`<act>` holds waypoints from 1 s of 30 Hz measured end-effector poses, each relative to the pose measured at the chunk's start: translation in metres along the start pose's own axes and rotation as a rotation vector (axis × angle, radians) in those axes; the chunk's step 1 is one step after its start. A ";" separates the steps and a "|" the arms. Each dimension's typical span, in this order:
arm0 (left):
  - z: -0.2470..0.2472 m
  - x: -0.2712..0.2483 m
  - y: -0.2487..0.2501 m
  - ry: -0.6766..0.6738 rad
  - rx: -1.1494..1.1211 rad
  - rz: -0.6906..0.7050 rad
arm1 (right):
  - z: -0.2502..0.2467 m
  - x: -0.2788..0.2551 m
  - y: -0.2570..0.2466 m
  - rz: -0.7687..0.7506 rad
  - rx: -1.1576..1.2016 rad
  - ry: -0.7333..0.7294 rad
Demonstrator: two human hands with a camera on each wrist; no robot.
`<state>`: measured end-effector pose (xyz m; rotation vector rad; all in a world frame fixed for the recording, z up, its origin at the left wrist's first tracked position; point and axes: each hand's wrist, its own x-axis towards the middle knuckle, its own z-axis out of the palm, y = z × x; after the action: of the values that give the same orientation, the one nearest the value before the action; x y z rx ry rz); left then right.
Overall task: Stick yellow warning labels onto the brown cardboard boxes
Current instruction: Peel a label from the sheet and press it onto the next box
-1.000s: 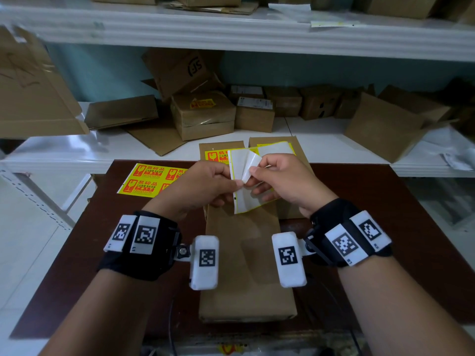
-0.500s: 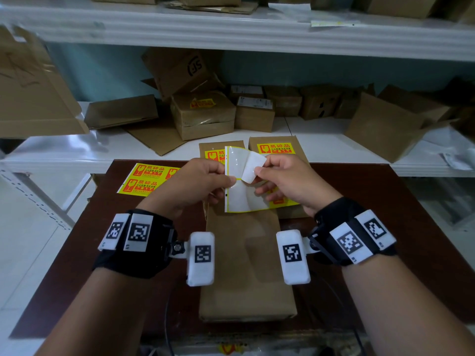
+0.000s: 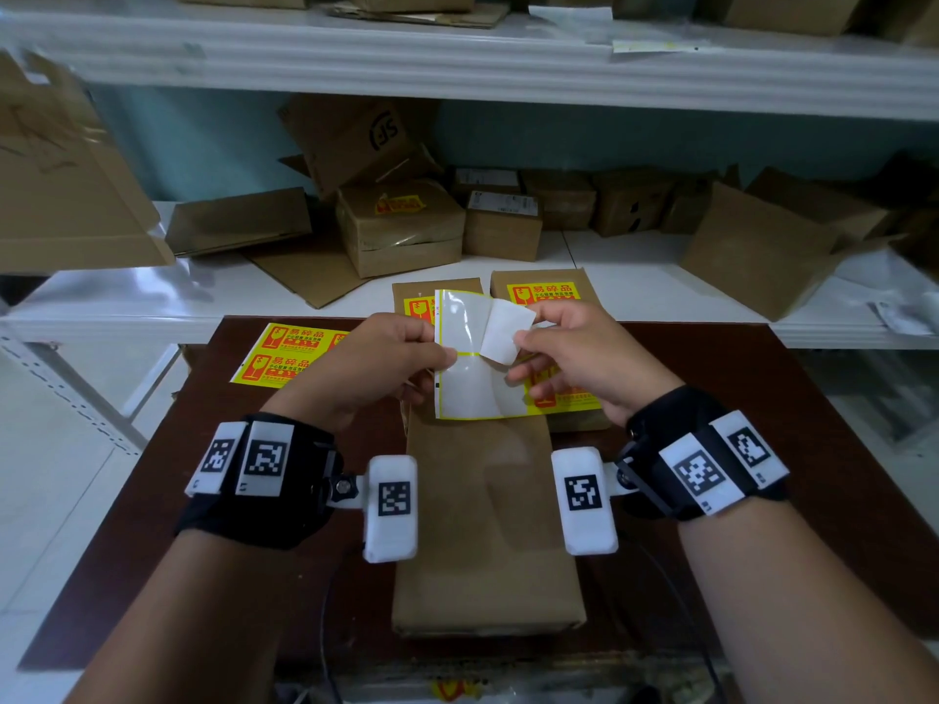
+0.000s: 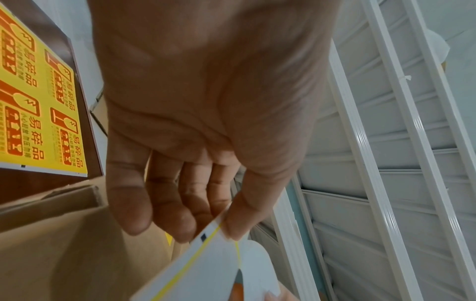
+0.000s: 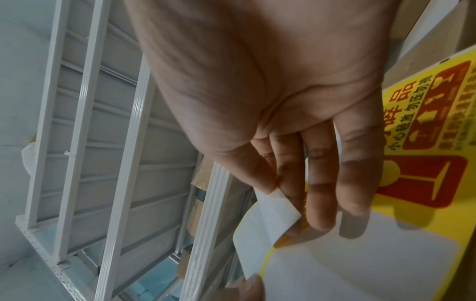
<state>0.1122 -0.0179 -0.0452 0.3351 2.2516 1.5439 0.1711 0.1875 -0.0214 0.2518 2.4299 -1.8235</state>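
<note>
I hold a label sheet (image 3: 465, 391) over a long brown cardboard box (image 3: 482, 525) on the dark table. My left hand (image 3: 439, 355) pinches the sheet's left edge, which the left wrist view shows between the thumb and fingers of that hand (image 4: 213, 230). My right hand (image 3: 523, 343) pinches a corner of one yellow label (image 3: 505, 332), which is bent over so its white back shows. In the right wrist view the label (image 5: 270, 220) curls up from the sheet. The sheet's left cells are bare and glossy. A yellow label (image 3: 564, 398) remains at its lower right.
A second sheet of yellow labels (image 3: 284, 355) lies on the table's far left. Two brown boxes (image 3: 546, 276) with yellow labels stand behind the long box. More cardboard boxes (image 3: 401, 231) crowd the white shelf (image 3: 152, 307) beyond. A black cable runs by the near edge.
My hands have risen and spread apart. The sheet now faces the camera, and my right hand has drawn the label further off its backing.
</note>
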 end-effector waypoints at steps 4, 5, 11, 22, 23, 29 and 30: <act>-0.003 -0.001 0.000 0.007 -0.006 0.000 | -0.003 0.002 0.002 0.006 0.014 0.013; -0.004 -0.001 0.000 0.014 -0.005 -0.001 | -0.003 0.003 0.002 0.004 0.018 0.014; -0.007 -0.001 0.000 0.038 -0.013 -0.004 | -0.007 0.004 0.003 0.001 0.035 0.022; -0.014 -0.003 -0.001 0.076 -0.036 -0.017 | -0.019 0.003 0.002 0.020 0.064 0.057; -0.014 -0.003 -0.001 0.079 -0.041 -0.016 | -0.020 0.003 0.002 0.025 0.066 0.065; -0.020 -0.001 -0.004 0.114 -0.027 -0.017 | -0.027 0.004 0.005 0.040 0.054 0.102; -0.020 -0.001 -0.005 0.124 -0.027 -0.018 | -0.028 0.004 0.006 0.041 0.048 0.107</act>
<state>0.1041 -0.0369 -0.0432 0.2157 2.3181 1.6250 0.1686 0.2165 -0.0201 0.4097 2.4326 -1.8997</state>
